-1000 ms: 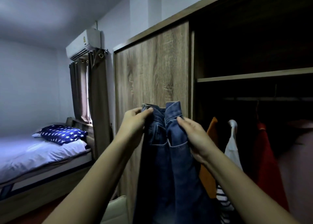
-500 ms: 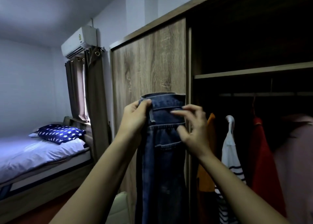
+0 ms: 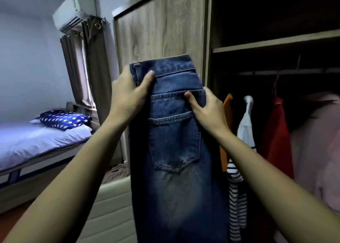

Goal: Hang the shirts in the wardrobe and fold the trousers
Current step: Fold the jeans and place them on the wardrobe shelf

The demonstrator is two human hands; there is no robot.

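A pair of blue jeans [image 3: 174, 141] hangs in front of me, folded lengthwise with a back pocket facing me. My left hand [image 3: 128, 97] grips the left edge at the waistband, thumb across the front. My right hand [image 3: 206, 108] pinches the right edge a little lower, by the pocket top. Behind them stands the open wardrobe [image 3: 276, 45]. On its rail hang an orange shirt [image 3: 227, 103], a white and striped shirt [image 3: 245, 126], a red shirt [image 3: 276, 136] and a pink shirt [image 3: 316, 141].
The wardrobe's wooden sliding door [image 3: 160, 27] is right behind the jeans. A bed [image 3: 36, 147] with a star-patterned pillow [image 3: 64, 118] lies to the left, under a curtained window [image 3: 82, 68]. A pale padded seat [image 3: 110, 211] sits low in front of me.
The jeans went from two halves held side by side to one flat lengthwise fold. My right hand let go at the waistband and took hold of the right edge lower down.
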